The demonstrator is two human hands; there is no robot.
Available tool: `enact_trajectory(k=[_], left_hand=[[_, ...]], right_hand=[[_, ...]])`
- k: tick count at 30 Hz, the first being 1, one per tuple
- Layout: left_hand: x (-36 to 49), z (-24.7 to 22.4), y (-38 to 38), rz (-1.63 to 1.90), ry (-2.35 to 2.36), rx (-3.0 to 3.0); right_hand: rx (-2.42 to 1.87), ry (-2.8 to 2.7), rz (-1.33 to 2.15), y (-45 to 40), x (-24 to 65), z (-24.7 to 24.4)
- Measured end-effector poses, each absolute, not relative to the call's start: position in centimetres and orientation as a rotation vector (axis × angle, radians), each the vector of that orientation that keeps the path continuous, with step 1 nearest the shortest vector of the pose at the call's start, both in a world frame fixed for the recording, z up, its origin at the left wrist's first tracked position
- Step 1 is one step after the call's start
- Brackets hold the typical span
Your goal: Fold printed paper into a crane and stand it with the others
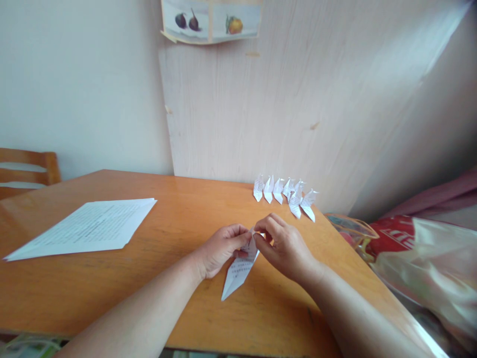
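A folded piece of printed paper (pixel 241 271) is held between my two hands above the wooden table (pixel 179 308), its pointed end toward me. My left hand (pixel 227 248) pinches its upper left side between thumb and fingers. At the paper's top tip, the thumb and index finger of my right hand (pixel 281 243) are closed on it. My fingers hide part of the upper folds. Beyond my right hand, several folded paper figures (pixel 278 191) with pointed ends stand grouped near the back edge of the table.
A stack of printed sheets (pixel 89 228) lies on the table's left side. A wooden chair back (pixel 28 164) is at the far left. Red and white bags (pixel 421 248) lie beyond the right table edge. Behind the table rises a wall panel (pixel 238 114) with a fruit picture (pixel 212 22).
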State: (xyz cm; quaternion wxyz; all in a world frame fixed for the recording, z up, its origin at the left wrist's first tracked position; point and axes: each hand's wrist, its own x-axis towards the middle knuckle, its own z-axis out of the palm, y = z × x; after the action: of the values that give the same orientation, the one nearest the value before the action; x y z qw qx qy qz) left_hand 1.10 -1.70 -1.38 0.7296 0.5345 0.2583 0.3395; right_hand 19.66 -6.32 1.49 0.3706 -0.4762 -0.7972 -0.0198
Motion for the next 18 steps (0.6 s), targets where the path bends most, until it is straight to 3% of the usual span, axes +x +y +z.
enact_trajectory(k=[18], left_hand=[[1.31, -0.92, -2.26, 0.774, 0.559, 1.174]], right_hand=[[-1.248, -2.097, -0.143, -6.62, 19.79, 1.79]])
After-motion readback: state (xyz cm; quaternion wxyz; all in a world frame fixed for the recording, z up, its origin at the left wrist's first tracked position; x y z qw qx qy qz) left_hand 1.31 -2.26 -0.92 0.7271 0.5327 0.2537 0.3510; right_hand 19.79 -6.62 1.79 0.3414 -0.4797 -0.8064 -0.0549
